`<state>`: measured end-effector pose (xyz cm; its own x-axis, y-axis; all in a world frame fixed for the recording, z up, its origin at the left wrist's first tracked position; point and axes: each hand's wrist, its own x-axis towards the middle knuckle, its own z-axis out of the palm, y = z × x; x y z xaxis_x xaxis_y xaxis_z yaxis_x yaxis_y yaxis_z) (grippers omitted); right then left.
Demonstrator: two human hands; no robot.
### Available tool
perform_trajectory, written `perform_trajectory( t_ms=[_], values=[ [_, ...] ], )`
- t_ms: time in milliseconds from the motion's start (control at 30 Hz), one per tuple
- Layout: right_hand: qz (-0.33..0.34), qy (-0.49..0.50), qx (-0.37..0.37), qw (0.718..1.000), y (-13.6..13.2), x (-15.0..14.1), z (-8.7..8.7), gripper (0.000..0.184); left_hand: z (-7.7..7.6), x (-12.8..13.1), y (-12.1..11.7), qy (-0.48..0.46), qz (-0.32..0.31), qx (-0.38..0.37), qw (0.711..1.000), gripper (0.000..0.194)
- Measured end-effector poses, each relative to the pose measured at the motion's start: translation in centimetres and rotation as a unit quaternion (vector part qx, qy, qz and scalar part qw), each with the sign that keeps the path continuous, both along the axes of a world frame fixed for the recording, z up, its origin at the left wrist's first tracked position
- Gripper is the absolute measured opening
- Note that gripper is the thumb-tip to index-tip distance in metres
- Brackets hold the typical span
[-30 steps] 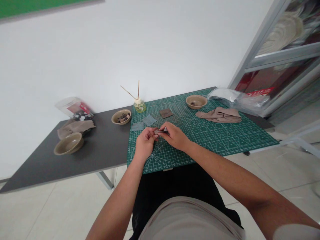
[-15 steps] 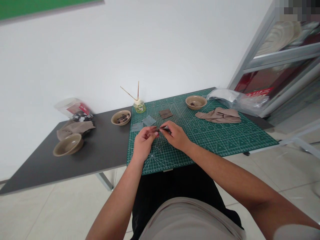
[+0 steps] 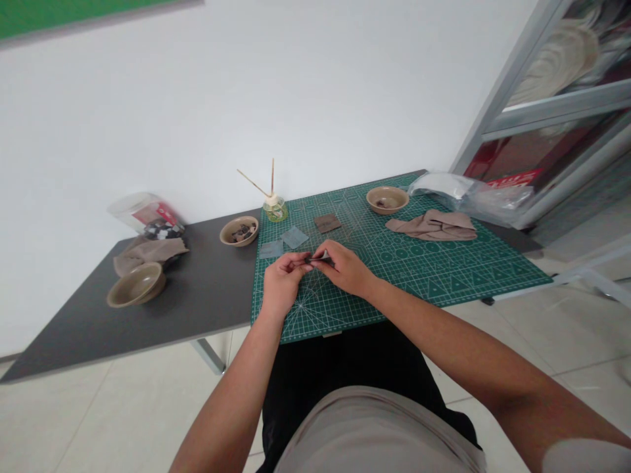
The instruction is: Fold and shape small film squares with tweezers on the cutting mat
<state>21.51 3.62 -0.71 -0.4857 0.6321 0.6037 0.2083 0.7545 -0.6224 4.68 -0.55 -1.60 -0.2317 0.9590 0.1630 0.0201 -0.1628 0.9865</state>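
My left hand and my right hand meet fingertip to fingertip over the green cutting mat. Pinched between them is a small dark folded sheet, mostly covered by the fingers; its material is too small to make out. Just beyond the left hand lie two grey-blue square pieces, one grey-blue square by the other. A brown square piece rests on the mat past the right hand.
A bowl of dark and tan bits stands left of the mat, near a glass bottle with two sticks. Another bowl and a crumpled brown cloth are at right. Farther left are a bowl, cloth and tipped clear tub.
The fingertips of both hands have shifted slightly around the dark sheet, and its visible edge has turned a little. The objects on the table have stayed put.
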Motion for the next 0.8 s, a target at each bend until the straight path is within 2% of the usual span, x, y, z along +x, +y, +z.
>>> perform_trajectory(
  t_ms=[267,533,800],
  values=[
    [-0.032,0.013,0.015,0.999,-0.12,-0.01,0.02,0.004,0.3,0.12,-0.04,-0.003,0.002,0.012,1.0,0.026],
    [0.009,0.001,0.03,1.0,-0.05,0.03,-0.04,0.005,0.57,0.16,-0.19,0.008,0.0,0.006,1.0,0.025],
    [0.0,-0.009,0.012,1.0,-0.18,0.03,0.09,0.002,0.09,0.0,-0.04,0.011,0.001,0.004,1.0,0.027]
  ],
)
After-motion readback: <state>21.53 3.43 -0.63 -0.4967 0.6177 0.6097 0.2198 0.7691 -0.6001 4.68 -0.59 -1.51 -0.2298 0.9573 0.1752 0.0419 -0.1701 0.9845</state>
